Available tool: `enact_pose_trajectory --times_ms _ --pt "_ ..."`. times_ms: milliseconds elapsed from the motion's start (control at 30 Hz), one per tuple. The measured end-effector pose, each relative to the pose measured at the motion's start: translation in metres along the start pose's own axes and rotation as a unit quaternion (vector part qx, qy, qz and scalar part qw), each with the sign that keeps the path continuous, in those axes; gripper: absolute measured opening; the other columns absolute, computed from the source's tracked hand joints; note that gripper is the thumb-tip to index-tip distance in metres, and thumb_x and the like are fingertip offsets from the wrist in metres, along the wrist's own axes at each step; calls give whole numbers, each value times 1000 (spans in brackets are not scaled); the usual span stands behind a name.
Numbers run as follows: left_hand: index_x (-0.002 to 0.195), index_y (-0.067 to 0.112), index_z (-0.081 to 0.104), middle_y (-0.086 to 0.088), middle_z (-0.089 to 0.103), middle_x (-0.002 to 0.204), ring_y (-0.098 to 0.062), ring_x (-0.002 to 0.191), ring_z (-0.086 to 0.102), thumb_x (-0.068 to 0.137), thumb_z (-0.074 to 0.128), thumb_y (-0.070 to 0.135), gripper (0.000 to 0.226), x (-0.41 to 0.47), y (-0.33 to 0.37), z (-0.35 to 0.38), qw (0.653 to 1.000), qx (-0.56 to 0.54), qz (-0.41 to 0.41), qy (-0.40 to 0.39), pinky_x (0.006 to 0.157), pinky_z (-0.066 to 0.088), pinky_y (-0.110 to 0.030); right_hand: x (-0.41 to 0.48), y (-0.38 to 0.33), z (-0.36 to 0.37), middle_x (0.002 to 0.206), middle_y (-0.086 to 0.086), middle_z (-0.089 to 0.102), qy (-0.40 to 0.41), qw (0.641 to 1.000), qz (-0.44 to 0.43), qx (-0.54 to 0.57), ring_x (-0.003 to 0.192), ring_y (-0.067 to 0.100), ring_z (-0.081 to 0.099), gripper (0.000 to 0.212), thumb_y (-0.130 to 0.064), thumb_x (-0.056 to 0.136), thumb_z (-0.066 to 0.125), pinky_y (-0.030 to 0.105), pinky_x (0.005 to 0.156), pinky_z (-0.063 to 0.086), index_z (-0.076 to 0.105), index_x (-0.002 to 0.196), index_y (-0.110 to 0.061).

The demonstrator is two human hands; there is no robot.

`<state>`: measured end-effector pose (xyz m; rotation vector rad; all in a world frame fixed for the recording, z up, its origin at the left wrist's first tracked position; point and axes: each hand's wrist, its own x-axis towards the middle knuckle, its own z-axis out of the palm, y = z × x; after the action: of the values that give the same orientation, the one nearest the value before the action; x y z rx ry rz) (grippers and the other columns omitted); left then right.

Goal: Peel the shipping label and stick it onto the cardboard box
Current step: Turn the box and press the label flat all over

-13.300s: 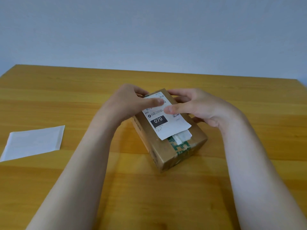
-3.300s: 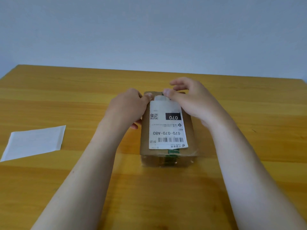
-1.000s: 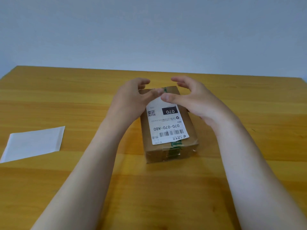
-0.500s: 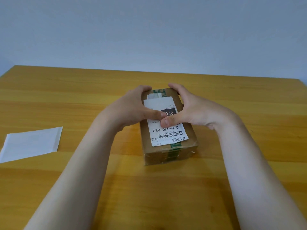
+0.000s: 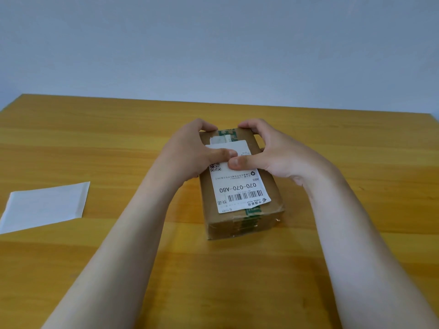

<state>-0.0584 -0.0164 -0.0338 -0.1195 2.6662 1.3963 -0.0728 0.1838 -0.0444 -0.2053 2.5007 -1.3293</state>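
Observation:
A brown cardboard box (image 5: pixel 273 198) sealed with green printed tape lies lengthwise in the middle of the wooden table. The white shipping label (image 5: pixel 240 191), with a barcode and "070-070-A80", lies flat on the box's top. My left hand (image 5: pixel 190 150) clasps the box's left side, fingers curled over the far edge, thumb pressing on the label. My right hand (image 5: pixel 270 150) clasps the right side the same way, its thumb pressing the label beside the left thumb. The thumbs hide the label's black patch.
The white peeled backing sheet (image 5: pixel 45 205) lies flat at the table's left edge. The table (image 5: pixel 356 150) is bare wood on the right and in front of the box. A plain grey-blue wall stands behind the far edge.
Both thumbs slid a little toward the far end of the label since half a second ago. The box has not moved.

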Motion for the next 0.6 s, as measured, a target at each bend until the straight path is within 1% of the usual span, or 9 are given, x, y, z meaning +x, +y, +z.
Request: enact_pose_trajectory --times_ms 67,133,233,333,400,433,467,533,600 --pt "127 32 59 4 67 106 -20 86 73 76 90 40 60 -2 0 0 1000 3 -9 -1 70 65 -44 0 0 1 136 -21 59 0 1000 -4 1 101 10 72 88 -48 69 94 36 94 57 46 144 -44" --pt "121 32 59 4 67 106 -21 85 74 77 89 43 55 -2 0 -1 1000 15 -16 4 70 66 -48 -1 -2 3 139 -21 57 12 1000 -9 8 98 8 72 82 -47 72 92 32 86 57 49 141 -42" --pt "116 31 57 1 67 105 -24 85 75 77 88 44 52 -1 -1 -3 999 32 -32 1 69 66 -51 -2 -5 5 135 -23 56 17 1000 -18 3 92 2 70 74 -47 75 90 25 75 51 53 138 -40" --pt "109 28 57 -1 69 103 -25 84 75 79 85 46 45 -1 0 -2 999 39 -35 6 64 66 -48 -1 -5 6 130 -23 59 27 999 -28 8 100 -4 66 65 -46 77 89 19 74 50 57 134 -39" --pt "101 25 57 -2 70 97 -25 80 74 79 85 47 42 -1 0 -2 999 39 -29 18 58 64 -44 -1 -6 6 124 -25 60 29 999 -35 1 100 -11 61 57 -45 80 87 8 68 46 60 130 -38" --pt "98 24 57 -2 70 95 -26 79 74 78 86 46 42 0 0 -2 999 37 -31 19 55 62 -42 -2 -7 6 121 -26 60 24 999 -37 -4 99 -11 62 54 -45 81 87 7 66 45 60 127 -38" --pt "96 23 58 -2 69 93 -26 78 74 76 87 46 42 0 0 -2 999 33 -34 18 54 61 -41 -2 -6 7 119 -26 60 18 999 -38 -5 99 -8 63 52 -46 81 87 10 67 47 61 125 -39" --pt "93 22 58 -3 70 92 -28 78 74 76 88 46 42 1 0 -3 999 32 -38 16 55 62 -43 -1 -5 7 119 -24 62 21 999 -39 -3 103 -3 65 48 -47 80 86 21 74 48 62 121 -40" --pt "90 21 59 -5 70 92 -30 78 74 76 88 47 41 1 -1 -3 999 29 -41 14 56 63 -44 1 -5 7 120 -21 64 32 999 -43 2 109 -1 65 44 -47 80 87 27 80 48 65 117 -39"
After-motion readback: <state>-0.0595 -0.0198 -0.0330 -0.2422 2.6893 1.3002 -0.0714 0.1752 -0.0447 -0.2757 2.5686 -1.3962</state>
